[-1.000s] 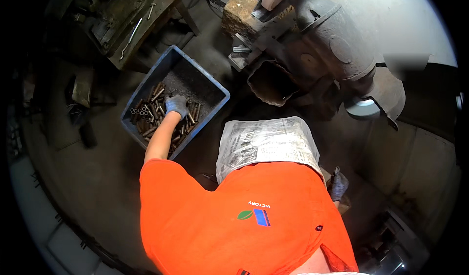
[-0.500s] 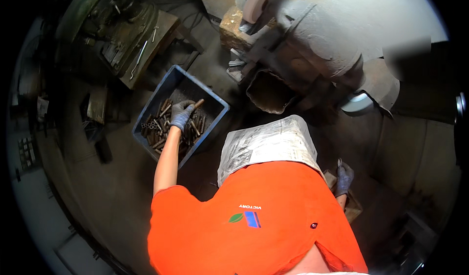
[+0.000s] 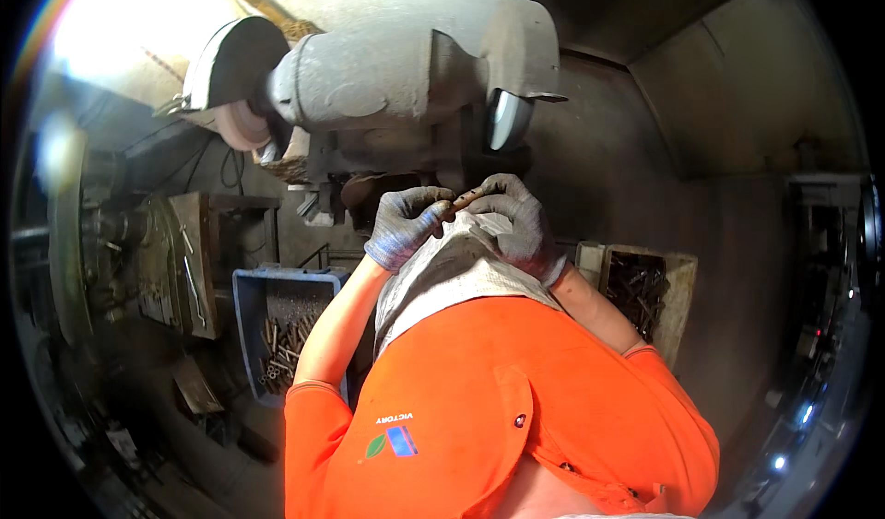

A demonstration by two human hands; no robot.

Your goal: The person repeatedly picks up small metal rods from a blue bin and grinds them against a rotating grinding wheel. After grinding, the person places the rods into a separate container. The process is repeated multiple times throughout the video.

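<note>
A short, rusty-brown metal tube (image 3: 468, 198) is held in front of me, above my lap. Gloved in grey and blue, my left hand (image 3: 408, 226) pinches its left end between thumb and fingers. At the other end, my right hand (image 3: 522, 227) grips it with curled fingers, which hide part of the tube. Just beyond both hands stands a bench grinder (image 3: 359, 81), with a pinkish wheel (image 3: 242, 126) on its left and a pale wheel (image 3: 505, 121) on its right. A light sheet-like cover (image 3: 442, 265) lies over my lap under the hands.
To my left is a blue plastic crate (image 3: 241, 312) with several brown metal tubes (image 3: 281, 348). A pale box (image 3: 680, 302) on my right holds dark metal pieces (image 3: 636, 288). Further left stands a machine (image 3: 161, 261) with metal rods on its table.
My left hand has come from the blue crate with a tube to the middle. My right hand has risen from beside the right-hand box and now grips the tube too. The view has turned.
</note>
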